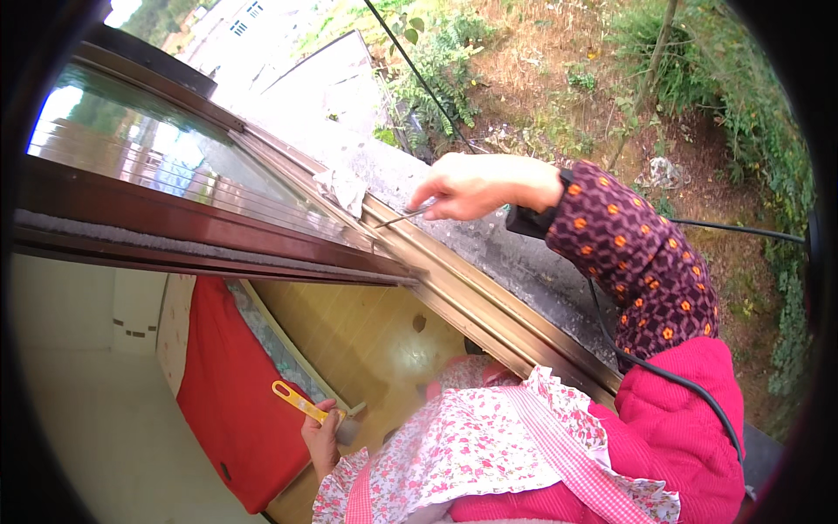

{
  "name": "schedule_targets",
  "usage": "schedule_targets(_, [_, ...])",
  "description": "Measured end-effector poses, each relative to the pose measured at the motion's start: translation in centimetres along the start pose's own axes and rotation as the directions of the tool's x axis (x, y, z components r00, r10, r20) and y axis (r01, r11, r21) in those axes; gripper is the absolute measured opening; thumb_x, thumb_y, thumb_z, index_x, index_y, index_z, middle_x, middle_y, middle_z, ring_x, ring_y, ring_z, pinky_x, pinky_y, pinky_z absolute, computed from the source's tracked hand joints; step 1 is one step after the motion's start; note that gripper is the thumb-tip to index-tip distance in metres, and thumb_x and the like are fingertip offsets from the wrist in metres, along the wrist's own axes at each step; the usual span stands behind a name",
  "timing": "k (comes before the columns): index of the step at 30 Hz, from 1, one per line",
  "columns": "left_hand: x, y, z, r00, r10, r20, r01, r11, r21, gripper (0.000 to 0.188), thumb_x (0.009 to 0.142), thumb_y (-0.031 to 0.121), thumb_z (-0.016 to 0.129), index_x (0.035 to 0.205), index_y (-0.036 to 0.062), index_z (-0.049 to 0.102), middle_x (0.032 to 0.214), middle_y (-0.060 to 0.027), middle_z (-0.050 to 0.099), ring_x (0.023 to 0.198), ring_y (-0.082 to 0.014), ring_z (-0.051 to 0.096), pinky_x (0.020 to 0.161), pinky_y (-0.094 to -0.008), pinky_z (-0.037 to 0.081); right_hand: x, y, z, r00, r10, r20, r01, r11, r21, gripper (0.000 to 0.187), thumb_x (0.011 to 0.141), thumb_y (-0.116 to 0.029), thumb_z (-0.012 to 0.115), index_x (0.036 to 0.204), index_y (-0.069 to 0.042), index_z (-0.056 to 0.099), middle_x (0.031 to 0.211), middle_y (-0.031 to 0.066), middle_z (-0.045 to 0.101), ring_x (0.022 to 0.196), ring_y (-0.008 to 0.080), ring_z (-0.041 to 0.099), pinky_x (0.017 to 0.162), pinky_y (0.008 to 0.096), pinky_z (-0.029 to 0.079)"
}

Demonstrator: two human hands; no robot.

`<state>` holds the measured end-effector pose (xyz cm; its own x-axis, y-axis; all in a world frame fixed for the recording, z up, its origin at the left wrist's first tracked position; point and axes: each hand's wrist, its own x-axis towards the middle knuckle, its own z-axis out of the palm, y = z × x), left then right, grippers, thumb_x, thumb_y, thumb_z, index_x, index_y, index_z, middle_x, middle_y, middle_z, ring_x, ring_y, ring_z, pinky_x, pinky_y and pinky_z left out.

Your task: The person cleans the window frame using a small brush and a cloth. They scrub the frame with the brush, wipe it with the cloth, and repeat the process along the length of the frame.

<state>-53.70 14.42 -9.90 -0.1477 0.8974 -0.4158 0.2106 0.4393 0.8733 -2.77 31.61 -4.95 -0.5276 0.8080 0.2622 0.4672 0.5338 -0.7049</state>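
Observation:
My right hand (471, 186) reaches over the outer side of a window sill, its fingers pinching a thin metal rod (403, 216). The rod slants down to the metal window track (463, 278), close to the edge of the sliding pane (201, 166). A crumpled whitish rag or tissue (343, 190) lies on the track just beyond the rod's tip. Low on the left, inside the room, my left hand (324, 441) is closed round a tool with a yellow handle (297, 400) that has a hanging slot. Its greyish other end shows only partly beside my fingers.
A brown window frame (131, 205) crosses the left side. Indoors stands a bed with a red cover (236, 393) on a yellowish floor (349, 323). Outside are a grey concrete ledge (532, 262), a dark cable (742, 230) and a planted slope (559, 79).

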Motion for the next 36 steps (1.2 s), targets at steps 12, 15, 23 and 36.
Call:
schedule_targets(12, [-1.3, 0.8, 1.1, 0.999, -0.019, -0.036, 0.020, 0.999, 0.034, 0.022, 0.090, 0.003, 0.067, 0.112, -0.0014, 0.066, 0.092, -0.0097, 0.072, 0.081, -0.0148, 0.068, 0.076, -0.0261, 0.053, 8.6, 1.1, 1.8, 0.982, -0.024, -0.186, -0.047, 0.929, -0.368, 0.030, 0.081, -0.020, 0.064, 0.104, -0.002, 0.072, 0.088, 0.0228, 0.071, 0.084, 0.0407, 0.070, 0.077, 0.0477, 0.057])
schedule_targets(15, [-1.6, 0.2, 0.7, 0.997, -0.050, -0.058, 0.050, 0.999, 0.000, 0.021, 0.091, 0.003, 0.066, 0.111, -0.0014, 0.065, 0.092, -0.0110, 0.072, 0.082, -0.0161, 0.069, 0.076, -0.0264, 0.053, 10.3, 2.5, 1.9, 0.977, 0.016, -0.212, -0.104, 0.906, -0.410, 0.030, 0.082, -0.025, 0.064, 0.099, -0.002, 0.072, 0.086, 0.0207, 0.072, 0.084, 0.0387, 0.071, 0.076, 0.0469, 0.057])
schedule_targets(23, [-1.4, 0.7, 1.7, 0.997, -0.014, -0.076, 0.017, 0.999, 0.031, 0.019, 0.092, 0.004, 0.067, 0.110, -0.0019, 0.065, 0.091, -0.0101, 0.072, 0.081, -0.0147, 0.068, 0.074, -0.0258, 0.053, 15.5, 3.9, 4.8, 0.976, 0.216, -0.036, -0.216, 0.922, -0.322, 0.036, 0.081, -0.018, 0.062, 0.111, 0.000, 0.069, 0.092, 0.0220, 0.070, 0.092, 0.0349, 0.068, 0.083, 0.0442, 0.053])
schedule_targets(36, [0.9, -0.9, 2.3, 1.000, -0.005, 0.011, 0.005, 0.999, -0.031, 0.017, 0.093, 0.003, 0.066, 0.110, -0.0003, 0.067, 0.089, -0.0055, 0.069, 0.079, -0.0104, 0.065, 0.071, -0.0224, 0.051, -8.3, -6.0, -1.9, 0.913, 0.382, 0.142, -0.393, 0.918, 0.058, 0.025, 0.087, -0.022, 0.064, 0.093, 0.002, 0.070, 0.069, 0.0133, 0.066, 0.056, 0.0224, 0.065, 0.055, 0.0414, 0.052])
